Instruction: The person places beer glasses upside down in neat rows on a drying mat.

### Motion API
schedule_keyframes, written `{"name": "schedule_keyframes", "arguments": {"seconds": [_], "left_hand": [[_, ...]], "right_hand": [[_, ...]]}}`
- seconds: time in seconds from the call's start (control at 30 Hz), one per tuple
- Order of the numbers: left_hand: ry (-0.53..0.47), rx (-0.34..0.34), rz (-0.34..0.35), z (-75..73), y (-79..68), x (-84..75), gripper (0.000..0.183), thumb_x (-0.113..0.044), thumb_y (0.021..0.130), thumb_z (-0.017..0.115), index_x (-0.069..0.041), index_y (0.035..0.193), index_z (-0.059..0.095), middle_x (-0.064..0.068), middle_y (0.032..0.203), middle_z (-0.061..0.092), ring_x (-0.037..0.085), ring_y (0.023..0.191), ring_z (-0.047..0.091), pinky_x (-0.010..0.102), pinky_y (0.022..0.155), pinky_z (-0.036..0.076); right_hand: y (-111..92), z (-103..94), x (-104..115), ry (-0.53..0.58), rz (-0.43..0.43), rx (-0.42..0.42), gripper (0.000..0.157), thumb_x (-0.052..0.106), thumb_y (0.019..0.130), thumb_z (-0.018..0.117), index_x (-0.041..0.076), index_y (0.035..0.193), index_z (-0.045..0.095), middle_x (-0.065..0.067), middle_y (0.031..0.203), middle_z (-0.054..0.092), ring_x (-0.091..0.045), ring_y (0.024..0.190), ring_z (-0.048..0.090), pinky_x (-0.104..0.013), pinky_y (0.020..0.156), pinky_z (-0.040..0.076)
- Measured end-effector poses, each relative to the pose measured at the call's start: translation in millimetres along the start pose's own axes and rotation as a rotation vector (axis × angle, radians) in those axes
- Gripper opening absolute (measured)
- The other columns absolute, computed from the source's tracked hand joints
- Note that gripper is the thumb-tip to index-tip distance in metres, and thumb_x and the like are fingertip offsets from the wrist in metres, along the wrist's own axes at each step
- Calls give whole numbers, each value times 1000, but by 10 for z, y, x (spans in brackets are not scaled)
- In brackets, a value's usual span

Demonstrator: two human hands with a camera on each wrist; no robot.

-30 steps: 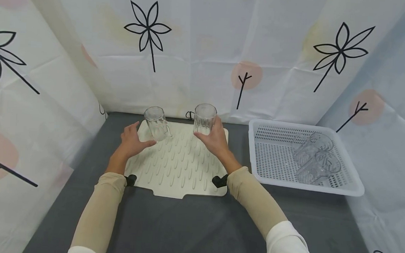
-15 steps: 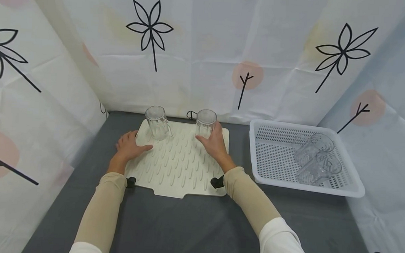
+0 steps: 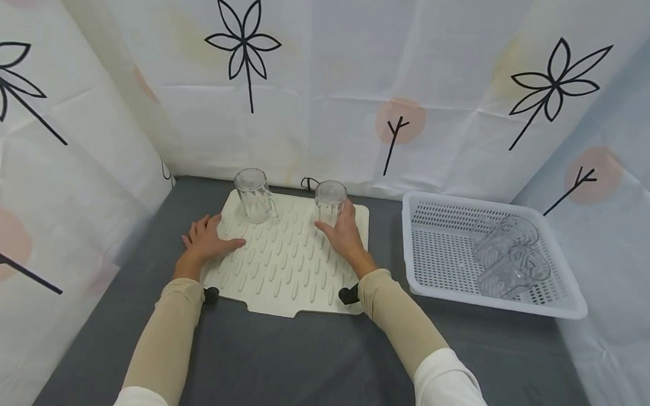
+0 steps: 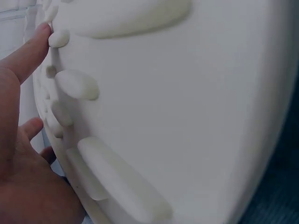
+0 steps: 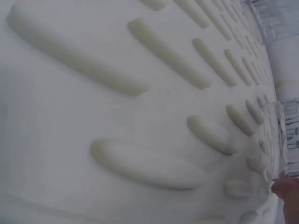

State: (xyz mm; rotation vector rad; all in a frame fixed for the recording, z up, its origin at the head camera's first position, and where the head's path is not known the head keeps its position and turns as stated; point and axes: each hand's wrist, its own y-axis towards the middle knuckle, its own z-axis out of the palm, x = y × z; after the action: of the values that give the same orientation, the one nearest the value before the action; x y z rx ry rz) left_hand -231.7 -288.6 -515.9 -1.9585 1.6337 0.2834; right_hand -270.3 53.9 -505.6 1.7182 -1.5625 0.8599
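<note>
A cream ridged drying mat (image 3: pixel 282 274) lies on the dark table. At its back left stands a clear glass mug (image 3: pixel 256 198), its handle toward the right. My left hand (image 3: pixel 204 242) rests at the mat's left edge, fingers spread and thumb over the ridges, apart from that mug. In the left wrist view the left thumb (image 4: pixel 32 53) touches the mat's ridged face. At the back right my right hand (image 3: pixel 346 233) holds a second clear glass (image 3: pixel 329 203), thumb in front and fingers behind its right side. In the right wrist view this glass (image 5: pixel 287 140) meets the mat's surface.
A white perforated plastic basket (image 3: pixel 428 288) sits on the table (image 3: pixel 305 367) to the right, with clear glass mugs (image 3: pixel 511 268) lying in its right part. A printed white curtain (image 3: pixel 332 74) closes off the back and both sides.
My right hand has lowered its glass onto the mat. My left hand has drawn away from the left mug, toward me and slightly left, to the mat's edge.
</note>
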Motion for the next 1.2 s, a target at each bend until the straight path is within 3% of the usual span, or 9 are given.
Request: {"name": "schedule_keyframes", "arguments": {"seconds": [0.13, 0.47, 0.83, 1.2], "left_hand": [[-15, -17, 5, 13, -5, 2, 109, -67, 78, 63, -15, 155, 6, 26, 158, -4, 53, 143, -15, 74, 106, -14], [-28, -46, 3, 45, -18, 25, 108, -67, 77, 64, -18, 156, 7, 23, 159, -5, 51, 143, -17, 72, 108, -14], [-25, -53, -22, 58, -49, 12, 107, -65, 78, 64, -19, 156, 7, 22, 160, -5, 49, 144, -17, 70, 110, -14], [-19, -40, -39, 57, -32, 1, 106, -64, 79, 64, -20, 156, 6, 21, 160, -7, 49, 144, -18, 69, 110, -15]], "right_hand": [[-21, 22, -27, -37, 17, 19, 101, 40, 87, 69, 12, 153, -2, -15, 157, 14, -34, 140, 35, -46, 114, 35], [-20, 13, -59, -104, 72, 24, 103, 45, 82, 72, 11, 152, 4, -18, 152, 26, -36, 136, 40, -47, 110, 39], [-7, 51, -90, -93, 91, 48, 104, 48, 84, 69, 15, 154, -2, -16, 158, 18, -43, 132, 44, -53, 106, 41], [17, 49, -45, -82, 112, 59, 104, 47, 85, 69, 16, 153, -4, -19, 156, 23, -41, 131, 46, -52, 105, 42]]}}
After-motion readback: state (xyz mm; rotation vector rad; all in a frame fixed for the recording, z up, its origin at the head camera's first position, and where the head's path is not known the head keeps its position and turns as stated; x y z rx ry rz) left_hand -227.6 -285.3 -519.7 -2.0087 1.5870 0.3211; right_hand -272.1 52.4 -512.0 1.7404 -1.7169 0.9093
